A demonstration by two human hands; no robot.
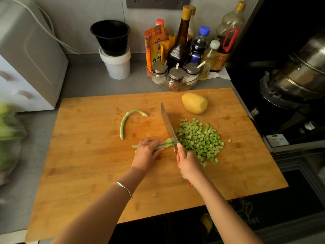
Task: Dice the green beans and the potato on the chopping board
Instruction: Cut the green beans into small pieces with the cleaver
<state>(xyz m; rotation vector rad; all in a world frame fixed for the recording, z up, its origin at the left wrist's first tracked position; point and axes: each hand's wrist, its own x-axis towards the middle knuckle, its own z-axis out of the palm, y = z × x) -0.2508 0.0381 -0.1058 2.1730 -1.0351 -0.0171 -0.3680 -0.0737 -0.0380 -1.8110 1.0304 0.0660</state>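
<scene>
A large wooden chopping board (98,173) covers the counter. My left hand (146,152) presses down on a bundle of green beans (165,143) with curled fingers. My right hand (189,164) grips the red handle of a cleaver (168,125), whose blade rests on the beans' right end. To the right of the blade lies a pile of diced green beans (200,140). One whole curved green bean (127,121) lies apart at the board's upper left. A peeled yellow potato (194,103) sits whole near the board's far edge.
Behind the board stand a glass bowl of spice jars (174,78), sauce bottles (181,41) and a white tub holding a black cup (114,48). A stove with a steel pot (299,74) is on the right. A bag of greens (8,138) lies at left.
</scene>
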